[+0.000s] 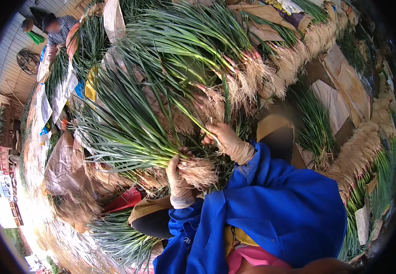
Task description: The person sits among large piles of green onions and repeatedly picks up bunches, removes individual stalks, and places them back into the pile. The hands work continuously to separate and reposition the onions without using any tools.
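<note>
My left hand [177,179], in a pale thin glove, is closed round a bunch of green onions [143,137] just above its bushy roots. The bunch's long leaves fan out to the upper left. Gloved alike, my right hand [226,138] grips a single green onion stalk [198,120] near its root end, a short way right of the bunch. Beyond both hands lies a large heap of green onions [184,44], its pale roots towards the right. Loose leaves show below my right hand.
Rows of bundled onions with matted roots [355,154] lie at my right. A brown sack sheet [60,167] and a red sheet [124,199] are at the left. Another person [59,29] is at the upper left. A loaded truck [6,140] stands at the far left.
</note>
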The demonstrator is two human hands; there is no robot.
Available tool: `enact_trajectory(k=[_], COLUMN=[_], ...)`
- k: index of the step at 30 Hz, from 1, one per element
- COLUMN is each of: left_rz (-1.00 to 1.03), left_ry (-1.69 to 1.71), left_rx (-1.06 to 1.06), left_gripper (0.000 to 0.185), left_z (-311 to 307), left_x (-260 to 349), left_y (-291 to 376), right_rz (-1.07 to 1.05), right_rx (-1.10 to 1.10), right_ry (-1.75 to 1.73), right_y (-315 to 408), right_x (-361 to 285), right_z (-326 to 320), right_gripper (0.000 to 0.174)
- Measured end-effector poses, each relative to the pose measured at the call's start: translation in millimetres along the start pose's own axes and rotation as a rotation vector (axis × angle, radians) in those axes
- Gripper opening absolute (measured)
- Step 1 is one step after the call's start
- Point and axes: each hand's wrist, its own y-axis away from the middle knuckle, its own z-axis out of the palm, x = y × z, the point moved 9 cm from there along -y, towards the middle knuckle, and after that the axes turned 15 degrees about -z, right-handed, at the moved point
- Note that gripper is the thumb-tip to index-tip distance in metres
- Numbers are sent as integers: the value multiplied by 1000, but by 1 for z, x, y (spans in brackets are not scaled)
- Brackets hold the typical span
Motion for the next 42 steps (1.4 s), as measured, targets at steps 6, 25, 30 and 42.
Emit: enact_trajectory(k=[6, 25, 30, 42], left_rz=[106, 45, 60, 36], left_ry=[364, 295, 326, 376], left_rx=[-466, -476, -633, -902], left_gripper=[42, 58, 67, 52], left_z=[42, 67, 83, 133], left_x=[45, 18, 18, 63], left_y=[22, -7, -3, 39], right_rz=[-121, -457, -797, -995], right_rx=[-816, 37, 498, -36], right_ry=[1604, 669, 923, 1425], right_y=[10, 2, 124, -16], right_x=[-49, -196, -340, -240], right_z=[-7, -20, -158, -5], right_gripper=[22, 20, 19, 15])
